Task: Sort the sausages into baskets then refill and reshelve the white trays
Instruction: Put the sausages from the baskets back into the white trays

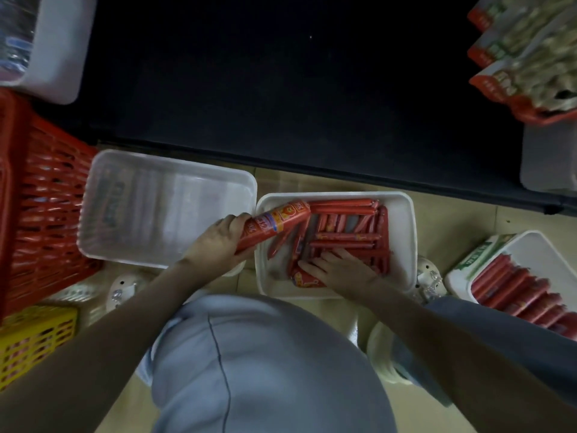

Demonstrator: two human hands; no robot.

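We are mid-sort, our left hand [218, 242] gripping a thick sausage [276, 223] over the left rim of the tray [404, 220] and our right hand [338, 268] lying flat-fingered on the thin sausages [346, 235] inside, so next we probably must swing the thick one left into the red basket [40, 198].

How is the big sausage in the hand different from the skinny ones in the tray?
The big sausage is fat; the thin sausages are skinny. The big sausage has a bright yellow-and-blue label; the thin sausages look mostly plain red. The big sausage is gripped by the left hand and tilted over the rim; the thin sausages lie in the white tray. Both are red and long.
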